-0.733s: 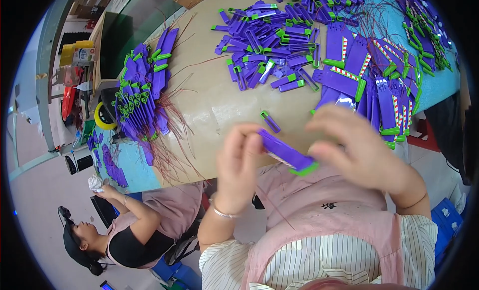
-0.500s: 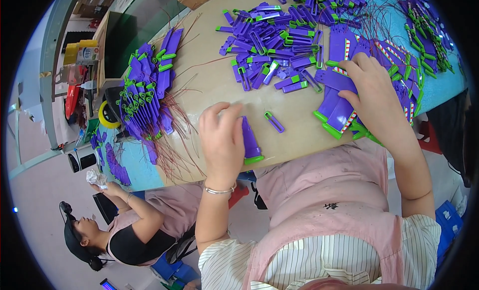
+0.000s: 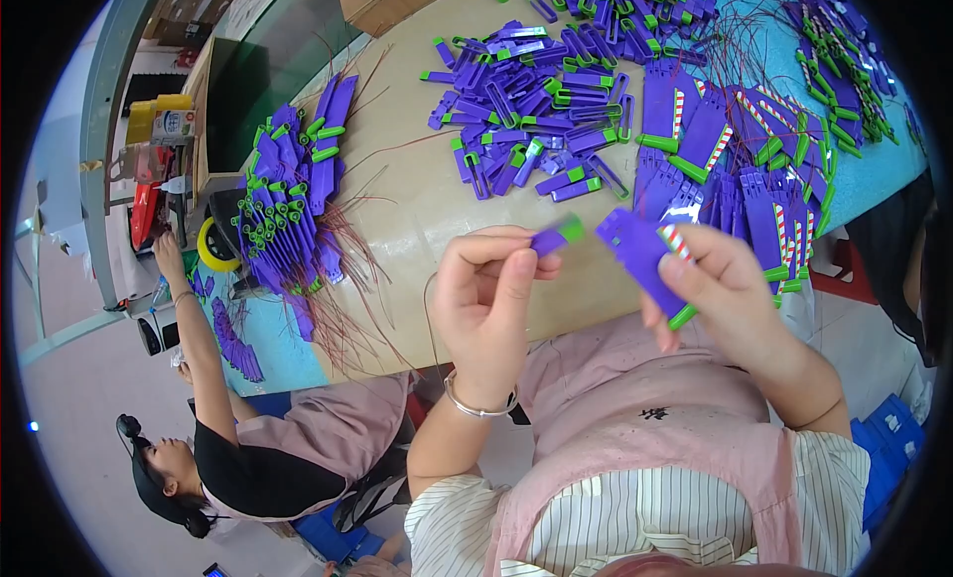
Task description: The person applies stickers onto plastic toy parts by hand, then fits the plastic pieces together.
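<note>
Head view showed two hands just above the near side of a worktable [image 3: 427,220], each with a piece between its fingers. The left hand [image 3: 486,289] pinched a small purple-and-green piece [image 3: 549,242] between thumb and fingertips, its green end turned toward the other hand; motion blur left its exact outline uncertain. The right hand [image 3: 723,284] gripped a flat purple panel [image 3: 635,255] near its red-and-white striped edge, thumb on the upper face, toothed end tilted up and left, green end low. The two pieces stood near each other, apart.

Dropping the small piece looked the likeliest fault, since only the fingertips had it. If the panel twisted in that one-sided hold, its toothed end could knock the piece loose. A thin strand [image 3: 429,299] looped beside the left wrist and might snag on the bracelet [image 3: 476,408].

Both hands were close to the table's near edge, so a dropped part could fall onto the pink apron [image 3: 645,379] or past it. Bare tabletop lay forward and left of them, bounded by the loose clip heap [image 3: 536,101] ahead and the red wires [image 3: 347,299] at left. On the right, stacked striped panels [image 3: 705,135] crowded the hand's outward path.
</note>
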